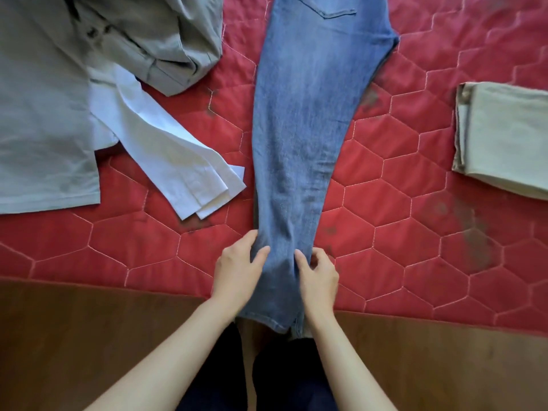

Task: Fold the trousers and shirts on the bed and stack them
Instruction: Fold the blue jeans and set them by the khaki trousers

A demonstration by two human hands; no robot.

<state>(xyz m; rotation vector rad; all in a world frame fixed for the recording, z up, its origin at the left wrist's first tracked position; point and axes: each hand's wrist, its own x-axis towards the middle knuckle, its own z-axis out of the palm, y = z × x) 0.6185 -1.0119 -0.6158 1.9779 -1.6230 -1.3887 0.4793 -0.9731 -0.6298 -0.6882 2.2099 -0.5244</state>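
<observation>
Running lengthwise away from the person, the blue jeans point(299, 137) lie on the red quilted bedspread point(415, 238) with their long axis nearly straight up the view: the waist end with a back pocket point(329, 7) is at the far side, and the hems point back toward the person and hang just over the near edge of the bed. The legs appear laid one on the other, so the garment narrows from a wide seat to a slim band near the hems. The left hand point(237, 271) holds the left edge of the leg just above the hem, thumb on top of the denim and fingers curled round the side. The right hand point(318, 274) pinches the right edge at the same level, thumb pressed on the cloth and fingers bent beside it. To the left of the jeans a white shirt point(166, 152) lies unfolded, its sleeve cuff close beside the denim, partly under grey garments point(44, 114) that are heaped at the far left. Well apart on the right sits a folded beige garment point(504, 137). The brown floor point(89, 336) shows below the bed edge.
</observation>
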